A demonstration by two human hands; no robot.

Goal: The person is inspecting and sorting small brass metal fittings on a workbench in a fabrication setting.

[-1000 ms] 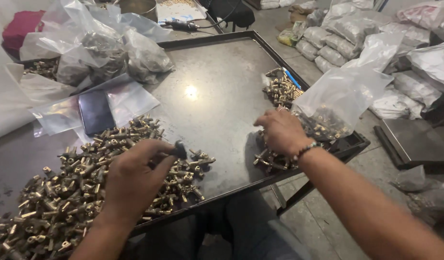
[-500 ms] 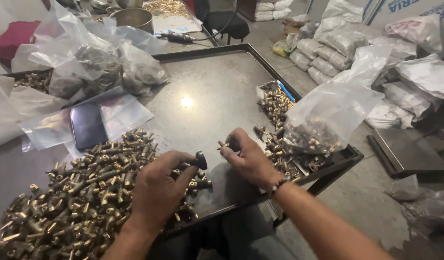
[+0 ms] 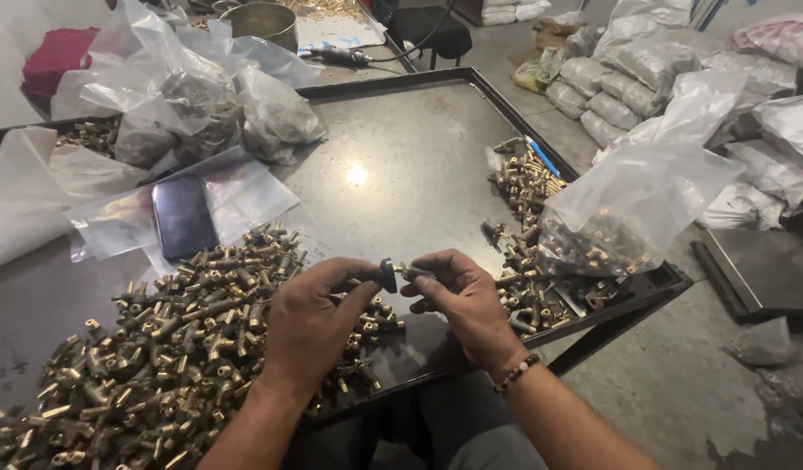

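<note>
The left hand [image 3: 310, 326] pinches a small black knob [image 3: 388, 274] between thumb and fingertips, and the right hand [image 3: 458, 300] clamps its fingers on a short brass fitting [image 3: 416, 273]; the two parts meet end to end, just above the near edge of the metal tray [image 3: 401, 130]. The fitting looks stiff, dense for its size and smooth, so it probably slips unless it is gripped across its body, away from the end that meets the knob. Left of the hands on the tray lies a heap of brass fittings [image 3: 167, 348]; right of them lie a smaller scatter [image 3: 528, 187] and a clear plastic bag [image 3: 632, 209] part-filled with more. Farther up the tray lies a dark phone [image 3: 182, 218].
</note>
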